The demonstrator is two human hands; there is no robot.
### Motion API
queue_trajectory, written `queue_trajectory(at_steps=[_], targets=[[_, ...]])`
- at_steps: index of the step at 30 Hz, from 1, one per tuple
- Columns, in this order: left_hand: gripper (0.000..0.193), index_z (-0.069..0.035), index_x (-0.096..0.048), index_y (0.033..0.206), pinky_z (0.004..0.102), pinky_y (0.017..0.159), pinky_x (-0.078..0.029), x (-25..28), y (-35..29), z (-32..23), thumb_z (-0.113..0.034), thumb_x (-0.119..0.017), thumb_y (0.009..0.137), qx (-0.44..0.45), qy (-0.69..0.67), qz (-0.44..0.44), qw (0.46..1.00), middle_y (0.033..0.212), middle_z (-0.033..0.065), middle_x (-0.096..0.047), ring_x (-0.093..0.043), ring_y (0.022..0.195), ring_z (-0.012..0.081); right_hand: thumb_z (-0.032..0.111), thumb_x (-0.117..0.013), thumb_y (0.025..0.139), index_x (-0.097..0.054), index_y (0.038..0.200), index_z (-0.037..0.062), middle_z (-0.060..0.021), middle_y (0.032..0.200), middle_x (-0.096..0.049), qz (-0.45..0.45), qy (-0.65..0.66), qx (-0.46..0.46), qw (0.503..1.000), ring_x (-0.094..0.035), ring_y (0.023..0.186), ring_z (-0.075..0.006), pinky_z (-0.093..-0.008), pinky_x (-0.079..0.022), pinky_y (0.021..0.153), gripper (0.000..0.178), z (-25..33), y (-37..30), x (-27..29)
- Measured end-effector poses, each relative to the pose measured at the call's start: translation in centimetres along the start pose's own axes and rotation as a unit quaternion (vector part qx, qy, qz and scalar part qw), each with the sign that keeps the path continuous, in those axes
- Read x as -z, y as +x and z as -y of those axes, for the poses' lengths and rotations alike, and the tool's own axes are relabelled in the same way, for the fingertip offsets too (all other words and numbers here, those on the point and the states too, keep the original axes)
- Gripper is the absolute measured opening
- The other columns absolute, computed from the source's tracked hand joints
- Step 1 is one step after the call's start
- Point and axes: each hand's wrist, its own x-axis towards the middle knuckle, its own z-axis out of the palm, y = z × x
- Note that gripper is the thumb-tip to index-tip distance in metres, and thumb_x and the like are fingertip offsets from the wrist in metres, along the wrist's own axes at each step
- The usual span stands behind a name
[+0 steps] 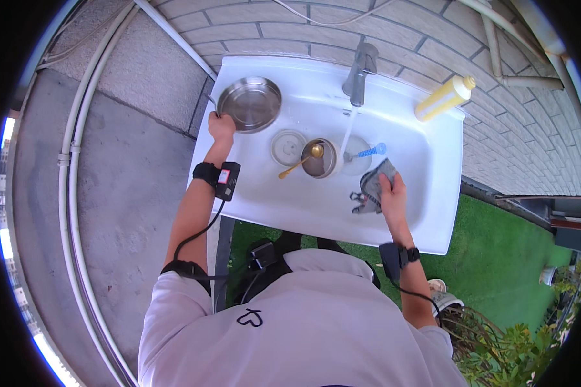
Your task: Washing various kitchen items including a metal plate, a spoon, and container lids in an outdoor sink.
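Steel meets your left hand [221,127] first: its fingers grip the near-left rim of a shallow, round, silvery steel pan [250,103] at the left end of the glossy white basin [284,209]. Expect it to be stiff and fairly light, though slippery if wet; pinching its rim gives sure hold, and a thin side handle offers another. Next comes a pale, round, ridged disc [288,148], probably rigid, then a small pale-walled, metal-lined pot [313,168] with a smooth golden metal spoon [317,151] leaning in it. Water [348,130] falls from a grey metal tap [360,72] just beside a blue-handled utensil [372,151]. Your right hand [394,192] clutches a limp, crumpled grey cloth [371,186] over the basin's right half; it should be soft, best bunched in the palm. Rightmost, a yellow squeezable-looking plastic bottle [444,99] stands at the rear corner.
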Motion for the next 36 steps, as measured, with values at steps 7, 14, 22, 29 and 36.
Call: queue_trajectory(at_steps=[7,14,22,29,36], targets=[[0.033,0.004,-0.053,0.09,0.0443,0.072,-0.043,-2.1,5.8,1.4,-0.027,-0.048,0.08,0.054,0.026,-0.026,0.998,0.087,0.0238,-0.055,-0.055,0.079,0.0393,0.012,-0.048,0.085,-0.051,0.089,-0.003,-0.0062,0.075,-0.057,0.024,0.081,-0.103,0.991,-0.05,0.068,-0.0107,-0.0264,-0.043,0.063,0.016,0.0,-3.3,0.0],[0.028,-0.001,-0.056,0.084,0.0441,0.067,-0.045,-1.0,6.9,1.3,-0.029,-0.05,0.082,-0.047,0.13,-0.095,0.986,0.093,0.0184,-0.049,-0.055,0.079,0.0349,0.012,-0.048,0.086,-0.051,0.092,-0.0024,-0.0054,0.079,-0.058,0.007,0.104,-0.129,0.986,-0.051,0.071,-0.0091,-0.0252,-0.044,0.064,0.017,1.2,-4.6,-0.5],[0.017,-0.004,-0.056,0.082,0.0419,0.063,-0.045,0.8,3.1,0.0,-0.02,-0.051,0.081,-0.295,0.234,0.092,0.922,0.09,0.0112,-0.049,-0.054,0.082,0.0291,0.013,-0.048,0.086,-0.052,0.092,-0.0022,-0.0042,0.081,-0.058,0.005,0.09,-0.129,0.988,-0.051,0.072,-0.0086,-0.0237,-0.043,0.065,0.017,1.5,-5.1,-0.5],[0.011,-0.007,-0.056,0.071,0.0401,0.065,-0.039,0.0,-4.8,-3.2,-0.018,-0.058,0.07,-0.505,0.268,0.128,0.81,0.08,0.0098,-0.053,-0.052,0.075,0.0253,0.014,-0.049,0.086,-0.052,0.092,-0.0022,-0.0028,0.08,-0.057,-0.012,0.179,-0.155,0.972,-0.05,0.072,-0.0072,-0.0236,-0.043,0.064,0.017,0.6,-4.8,-0.9],[0.019,-0.003,-0.058,0.077,0.0447,0.065,-0.045,-3.8,-15.2,1.2,-0.021,-0.059,0.074,-0.246,0.217,0.484,0.811,0.082,0.0173,-0.06,-0.059,0.076,0.0337,0.015,-0.048,0.087,-0.051,0.095,-0.002,-0.0066,0.084,-0.058,0.002,0.206,-0.18,0.962,-0.055,0.072,-0.0114,-0.0261,-0.046,0.063,0.019,-0.1,-4.4,-0.9]])
